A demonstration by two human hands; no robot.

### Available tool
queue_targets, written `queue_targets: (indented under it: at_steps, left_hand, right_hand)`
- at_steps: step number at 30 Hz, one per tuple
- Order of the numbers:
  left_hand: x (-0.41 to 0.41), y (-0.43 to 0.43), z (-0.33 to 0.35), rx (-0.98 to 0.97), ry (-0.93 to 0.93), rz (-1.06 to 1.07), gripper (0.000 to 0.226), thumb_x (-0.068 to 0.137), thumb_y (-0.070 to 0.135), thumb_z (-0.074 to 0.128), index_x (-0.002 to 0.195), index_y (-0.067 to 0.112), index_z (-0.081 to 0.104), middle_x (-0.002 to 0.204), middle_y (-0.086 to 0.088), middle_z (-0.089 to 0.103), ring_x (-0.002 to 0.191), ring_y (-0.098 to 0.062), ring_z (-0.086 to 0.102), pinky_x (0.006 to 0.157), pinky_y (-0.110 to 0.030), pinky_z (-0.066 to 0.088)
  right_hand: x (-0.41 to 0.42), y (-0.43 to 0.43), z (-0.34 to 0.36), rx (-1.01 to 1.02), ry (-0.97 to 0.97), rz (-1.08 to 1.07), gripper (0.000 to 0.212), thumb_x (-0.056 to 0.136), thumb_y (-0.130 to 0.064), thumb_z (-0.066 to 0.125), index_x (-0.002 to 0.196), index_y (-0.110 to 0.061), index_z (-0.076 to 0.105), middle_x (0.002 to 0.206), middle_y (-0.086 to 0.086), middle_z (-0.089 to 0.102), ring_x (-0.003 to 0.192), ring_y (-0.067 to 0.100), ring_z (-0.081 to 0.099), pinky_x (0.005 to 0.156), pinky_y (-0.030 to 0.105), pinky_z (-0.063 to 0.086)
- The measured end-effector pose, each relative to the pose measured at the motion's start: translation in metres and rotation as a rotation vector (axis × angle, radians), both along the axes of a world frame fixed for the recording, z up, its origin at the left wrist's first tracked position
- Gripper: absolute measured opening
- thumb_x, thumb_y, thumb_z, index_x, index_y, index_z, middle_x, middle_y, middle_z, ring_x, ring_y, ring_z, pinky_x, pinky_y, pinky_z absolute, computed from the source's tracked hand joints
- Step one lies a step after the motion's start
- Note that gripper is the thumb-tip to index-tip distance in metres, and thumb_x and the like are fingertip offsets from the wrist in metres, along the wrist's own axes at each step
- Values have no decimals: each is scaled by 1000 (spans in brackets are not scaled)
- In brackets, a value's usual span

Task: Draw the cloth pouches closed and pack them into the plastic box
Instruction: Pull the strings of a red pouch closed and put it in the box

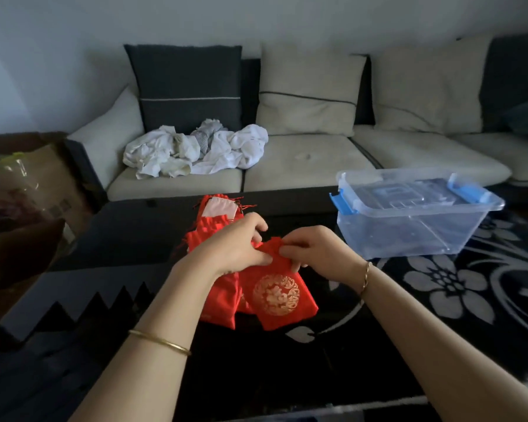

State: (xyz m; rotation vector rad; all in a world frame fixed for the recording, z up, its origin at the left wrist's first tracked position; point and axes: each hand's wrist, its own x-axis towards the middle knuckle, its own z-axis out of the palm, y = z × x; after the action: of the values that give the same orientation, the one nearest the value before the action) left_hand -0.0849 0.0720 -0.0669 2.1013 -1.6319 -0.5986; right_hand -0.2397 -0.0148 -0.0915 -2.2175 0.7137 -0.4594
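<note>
Red pouch with gold emblem (276, 295) sits near the middle of the dark table (134, 239), mouth pointing away from the person. Its body appears to rest on the surface, probably so the neck can be worked.

Left hand (235, 246) and right hand (313, 251) pinch the bunched neck from opposite sides, fingers curled tight. The cords are hidden under the fingers.

Judged: drawing step in hand, not yet packed.

Second red pouch (223, 300) lies partly under the first, at its left. Stack of red pouches (214, 222) is just behind the left hand, toward the far edge — stock within reach.

Plastic box (409, 236) stands well apart at far right. No pouch shows inside it — the lid seems to lie on top, latching unclear.
</note>
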Motion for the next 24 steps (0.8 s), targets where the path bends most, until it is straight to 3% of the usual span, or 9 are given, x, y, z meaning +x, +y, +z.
queue_targets:
  at_steps: [2,3,5,7,9,13,16,20,24]
  left_hand:
    - [0,0,-5,40,37,9,68,80,20,73,138,22,37,113,8,53,108,-14,54,95,-35,47]
    - [1,0,-9,56,7,16,64,81,19,71,137,21,40,113,9,52,111,-14,54,96,-34,46]
    - [3,-2,-16,47,-37,27,38,83,17,69,119,20,57,110,8,59,108,-14,58,93,-33,48]
    - [0,-3,-21,-13,-2,43,11,84,14,67,93,19,66,92,1,69,93,-17,66,84,-32,51]
    - [-6,-4,-25,-80,44,75,9,86,15,65,77,17,67,80,-4,70,83,-22,67,78,-34,51]
    - [-20,-7,-29,-118,98,120,15,91,16,59,78,14,68,73,2,62,70,-14,58,74,-32,48]
    - [-27,-14,-34,-86,61,145,17,94,14,53,88,7,67,74,8,55,69,-9,52,68,-25,44]
    - [-29,-25,-42,-103,57,242,22,98,15,43,94,3,61,86,-9,61,74,-20,57,73,-41,51]
    - [-22,-27,-39,-105,49,294,16,95,16,52,84,11,63,76,-8,62,64,-18,57,59,-26,48]
  right_hand:
    - [-12,-5,0,14,-37,-30,15,91,-14,56,88,-8,69,70,0,67,59,2,61,61,17,49]
    - [-17,-8,-1,15,-41,-47,15,91,-14,56,90,-8,69,73,3,69,63,6,63,63,19,50]
    - [-26,-14,-5,20,-50,-81,15,92,-14,55,94,-8,68,81,8,71,72,14,68,68,23,54]
    - [-34,-20,-9,44,-82,-108,15,93,-11,54,97,-5,67,88,10,71,76,16,70,71,28,58]
    - [-42,-24,-14,57,-108,-146,16,93,-10,54,100,-3,67,90,10,70,76,16,70,72,31,59]
    - [-56,-34,-25,13,-123,-260,17,92,-13,54,99,-6,68,86,7,71,74,20,70,72,34,59]
    - [-66,-43,-30,-21,-77,-322,16,91,-15,56,92,-8,70,67,3,66,57,16,64,62,27,56]
    - [-73,-51,-32,78,-22,-284,13,90,-13,59,83,-7,69,56,3,59,43,10,59,49,23,53]
    - [-77,-49,-31,94,-54,-333,15,90,-14,58,79,-8,66,64,6,61,49,12,61,54,25,53]
